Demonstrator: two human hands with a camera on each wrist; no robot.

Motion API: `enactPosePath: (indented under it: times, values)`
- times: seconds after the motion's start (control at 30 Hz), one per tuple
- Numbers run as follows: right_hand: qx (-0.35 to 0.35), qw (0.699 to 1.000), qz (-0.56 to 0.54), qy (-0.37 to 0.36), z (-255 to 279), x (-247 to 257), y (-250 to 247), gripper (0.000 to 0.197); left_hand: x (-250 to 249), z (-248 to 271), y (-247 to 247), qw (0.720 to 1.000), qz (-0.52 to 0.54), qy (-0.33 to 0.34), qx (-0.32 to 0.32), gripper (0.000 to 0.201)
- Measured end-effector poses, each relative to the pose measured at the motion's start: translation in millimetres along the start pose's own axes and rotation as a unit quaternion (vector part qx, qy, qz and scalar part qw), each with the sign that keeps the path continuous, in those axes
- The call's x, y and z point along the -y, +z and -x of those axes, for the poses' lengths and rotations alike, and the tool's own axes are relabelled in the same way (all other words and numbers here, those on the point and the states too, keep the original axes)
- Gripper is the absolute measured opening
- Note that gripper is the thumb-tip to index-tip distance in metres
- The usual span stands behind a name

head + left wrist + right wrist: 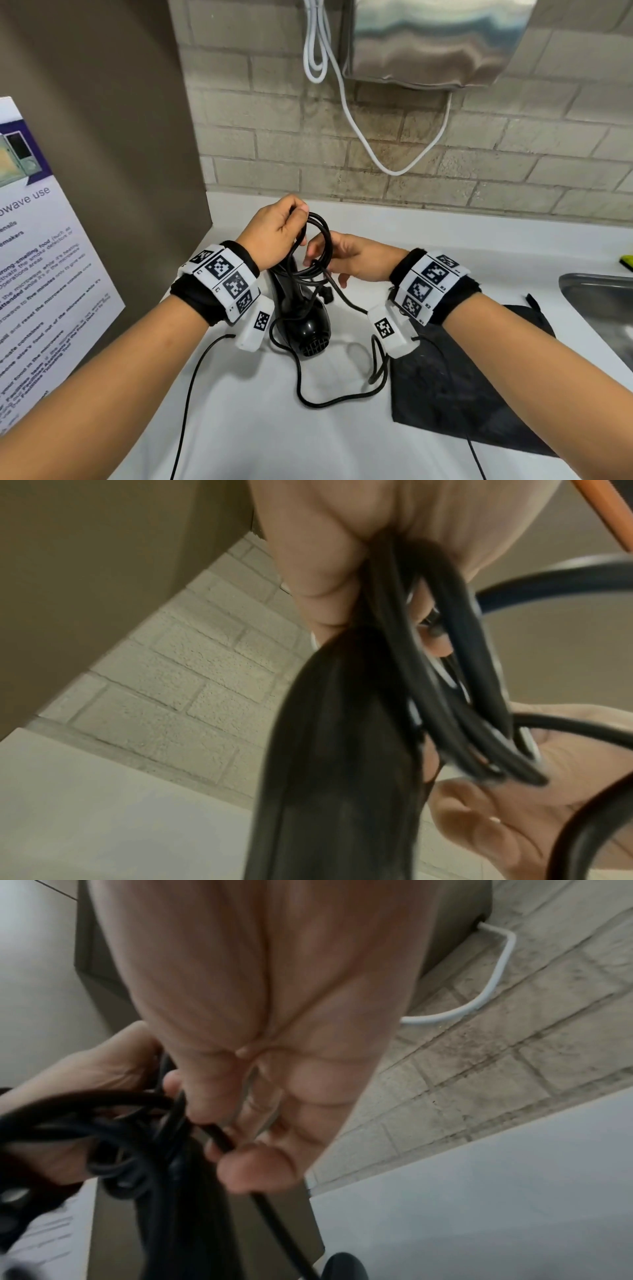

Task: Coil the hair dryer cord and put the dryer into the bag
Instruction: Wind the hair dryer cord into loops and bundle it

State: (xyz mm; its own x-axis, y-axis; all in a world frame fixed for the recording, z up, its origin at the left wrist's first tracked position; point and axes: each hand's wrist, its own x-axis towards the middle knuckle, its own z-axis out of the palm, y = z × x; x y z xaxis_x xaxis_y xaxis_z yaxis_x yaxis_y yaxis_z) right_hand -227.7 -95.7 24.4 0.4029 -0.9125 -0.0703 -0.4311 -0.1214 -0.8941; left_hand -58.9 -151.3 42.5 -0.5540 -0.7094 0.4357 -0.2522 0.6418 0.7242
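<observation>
Curled fingers of the left hand (274,233) gripped the top of several black loops of the cord (320,240), the thumb pressed against them near the upper arc, and the bundle hung down from that fist just above the dryer's handle. From the left wrist view the loops ran out of the closed palm (342,547) and draped beside the dark handle, which filled the lower middle of that picture. Directly beneath the left hand the hair dryer (305,322) lay on the white counter (239,428), handle pointing away toward the tiled wall (445,178) and its grilled end facing the camera. Right of the coil, the right hand (356,257) met the lower side of the loops, fingertips curled around a strand; the right wrist view showed a single run of cord pinched between thumb and fingers (260,1167) and leading down and away. The free length of cord trailed from there across the counter in a slack curve in front of the dryer and up toward the right wrist. Farther right, the black bag (462,394) lay flat on the counter under the right forearm, apart from the dryer, with the edge of a metal sink (599,301) beyond it.
</observation>
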Motion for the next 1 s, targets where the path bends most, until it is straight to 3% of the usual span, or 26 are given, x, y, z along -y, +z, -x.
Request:
enactPosePath:
  times: [0.13,0.23,0.3,0.4,0.47,0.53,0.57,0.6,0.67,0.73,0.8,0.87,0.9,1.0]
  values:
    - [-0.079,0.992,0.098,0.026,-1,1,-10,0.023,-1,1,-1,1.0,-0.001,-0.004,0.004,0.028]
    - [-0.208,0.969,0.131,0.035,-4,-5,-21,0.019,1,1,-2,1.0,-0.025,-0.011,-0.002,0.029]
    - [-0.306,0.937,0.155,0.062,-5,-15,-32,0.02,2,2,-4,0.999,-0.036,-0.016,-0.01,0.03]
    - [-0.409,0.868,0.214,0.185,3,-33,-55,0.023,3,4,-8,0.999,-0.041,-0.017,-0.003,0.03]
    - [-0.398,0.821,0.261,0.315,11,-48,-67,0.03,4,8,-11,0.999,-0.028,-0.023,-0.003,0.029]
    - [-0.366,0.799,0.292,0.378,17,-60,-69,0.033,7,10,-14,0.999,-0.027,-0.027,-0.012,0.026]
    - [-0.36,0.804,0.275,0.386,17,-65,-69,0.034,8,11,-15,0.999,-0.033,-0.028,-0.017,0.024]
    - [-0.371,0.828,0.222,0.357,16,-66,-66,0.034,9,11,-15,0.999,-0.04,-0.029,-0.021,0.021]
    - [-0.392,0.887,0.093,0.223,13,-64,-55,0.034,9,9,-13,0.998,-0.045,-0.031,-0.028,0.02]
    - [-0.307,0.939,0.039,0.15,7,-46,-37,0.039,7,7,-11,0.998,-0.048,-0.031,-0.036,0.02]
    - [-0.18,0.975,0.067,0.112,0,-22,-18,0.045,6,5,-8,0.997,-0.054,-0.029,-0.04,0.02]
    - [-0.076,0.99,0.064,0.097,-6,-7,-5,0.049,5,2,-7,0.997,-0.054,-0.029,-0.039,0.02]
    - [-0.058,0.993,0.055,0.086,-9,-3,1,0.045,5,2,-6,0.998,-0.051,-0.03,-0.036,0.02]
    - [-0.124,0.991,0.027,0.041,-17,4,5,0.024,3,1,-5,0.998,-0.052,-0.033,-0.032,0.02]
